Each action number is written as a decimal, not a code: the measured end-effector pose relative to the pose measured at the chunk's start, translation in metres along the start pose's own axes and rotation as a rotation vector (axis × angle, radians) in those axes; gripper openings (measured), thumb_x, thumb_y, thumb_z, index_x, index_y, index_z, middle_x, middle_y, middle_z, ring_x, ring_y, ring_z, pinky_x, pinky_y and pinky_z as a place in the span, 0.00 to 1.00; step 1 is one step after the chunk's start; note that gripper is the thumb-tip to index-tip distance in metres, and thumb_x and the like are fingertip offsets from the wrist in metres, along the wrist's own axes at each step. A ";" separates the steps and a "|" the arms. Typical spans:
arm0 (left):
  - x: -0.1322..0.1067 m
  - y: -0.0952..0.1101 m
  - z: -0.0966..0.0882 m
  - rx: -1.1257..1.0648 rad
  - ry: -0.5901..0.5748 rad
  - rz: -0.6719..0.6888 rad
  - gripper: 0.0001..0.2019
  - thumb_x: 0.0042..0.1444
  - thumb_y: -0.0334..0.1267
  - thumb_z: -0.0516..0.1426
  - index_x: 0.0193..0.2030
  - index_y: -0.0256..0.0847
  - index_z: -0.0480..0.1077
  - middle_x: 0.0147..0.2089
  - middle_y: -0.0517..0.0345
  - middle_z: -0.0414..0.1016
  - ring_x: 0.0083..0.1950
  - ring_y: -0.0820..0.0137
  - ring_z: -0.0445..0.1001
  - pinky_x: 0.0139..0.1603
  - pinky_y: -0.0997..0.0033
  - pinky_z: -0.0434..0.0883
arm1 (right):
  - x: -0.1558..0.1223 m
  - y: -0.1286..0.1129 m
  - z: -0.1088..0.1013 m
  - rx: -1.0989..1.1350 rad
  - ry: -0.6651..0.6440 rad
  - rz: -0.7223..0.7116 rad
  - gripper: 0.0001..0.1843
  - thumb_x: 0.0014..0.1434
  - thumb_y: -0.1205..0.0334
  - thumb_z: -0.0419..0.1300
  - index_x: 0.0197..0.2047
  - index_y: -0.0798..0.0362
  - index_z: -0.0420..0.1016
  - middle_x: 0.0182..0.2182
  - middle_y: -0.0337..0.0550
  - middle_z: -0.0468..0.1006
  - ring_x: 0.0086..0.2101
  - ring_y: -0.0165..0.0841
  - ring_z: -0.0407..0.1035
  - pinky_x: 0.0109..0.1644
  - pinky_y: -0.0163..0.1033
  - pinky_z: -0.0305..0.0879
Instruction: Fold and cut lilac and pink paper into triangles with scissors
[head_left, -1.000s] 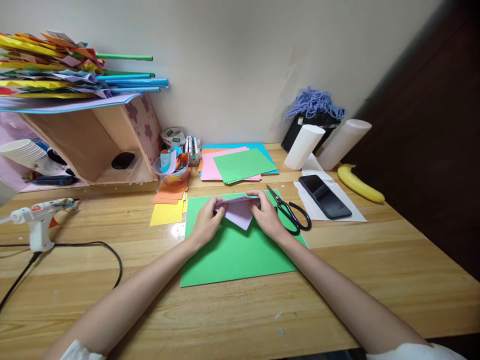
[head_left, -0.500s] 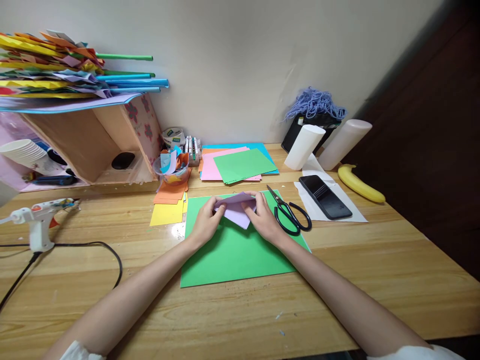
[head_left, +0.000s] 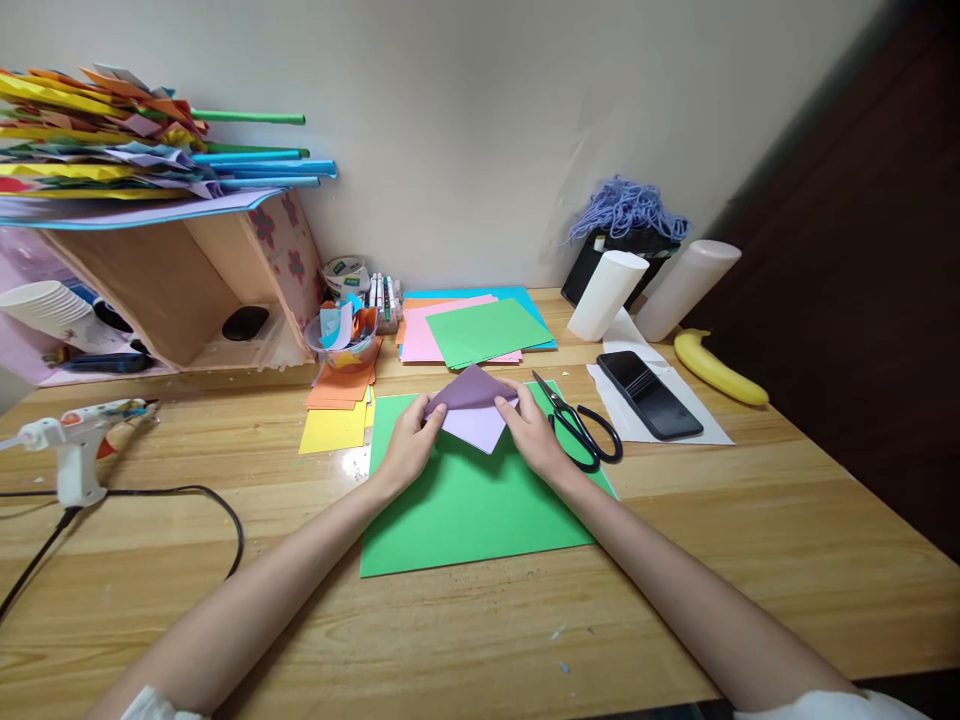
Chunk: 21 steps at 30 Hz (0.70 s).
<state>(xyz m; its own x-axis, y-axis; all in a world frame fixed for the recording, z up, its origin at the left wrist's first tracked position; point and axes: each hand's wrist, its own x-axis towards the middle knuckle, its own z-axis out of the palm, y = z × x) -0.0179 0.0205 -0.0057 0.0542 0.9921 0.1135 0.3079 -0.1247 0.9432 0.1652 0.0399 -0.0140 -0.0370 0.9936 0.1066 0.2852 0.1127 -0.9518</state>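
A square of purple paper (head_left: 480, 424) is held up between my two hands, bent along a line from corner to corner so its far half rises darker in shade. My left hand (head_left: 411, 440) pinches its left corner between thumb and fingers. At the opposite corner, my right hand (head_left: 531, 430) grips in the same way. Beneath both hands lies a large green sheet (head_left: 465, 520) on the wooden table. Scissors with black handles (head_left: 576, 425) rest just right of my right hand, partly over the green sheet's edge.
Orange and yellow paper squares (head_left: 334, 425) lie left of the sheet, before a tub of scraps (head_left: 345, 340). Coloured sheets (head_left: 487, 330) are stacked behind. Rightward are a phone (head_left: 649, 395), a banana (head_left: 720, 370) and white rolls (head_left: 607, 295). A glue gun (head_left: 79, 450) with its cable stands left.
The purple paper's far half has tipped up and opened out, showing a darker peak where it was nearly folded over. Both hands keep their hold at the corners.
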 end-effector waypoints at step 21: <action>0.005 0.000 -0.002 -0.252 0.071 -0.073 0.13 0.52 0.46 0.55 0.34 0.38 0.63 0.22 0.67 0.59 0.21 0.78 0.57 0.23 0.77 0.55 | 0.005 -0.013 -0.020 -0.181 -0.135 -0.150 0.13 0.56 0.53 0.54 0.31 0.53 0.72 0.31 0.43 0.75 0.34 0.37 0.67 0.36 0.39 0.61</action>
<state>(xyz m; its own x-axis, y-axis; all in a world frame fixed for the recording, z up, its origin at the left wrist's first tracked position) -0.0196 0.0259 -0.0041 -0.0287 0.9980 0.0555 0.0618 -0.0536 0.9966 0.1808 0.0439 0.0051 -0.2157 0.9575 0.1914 0.4331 0.2695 -0.8601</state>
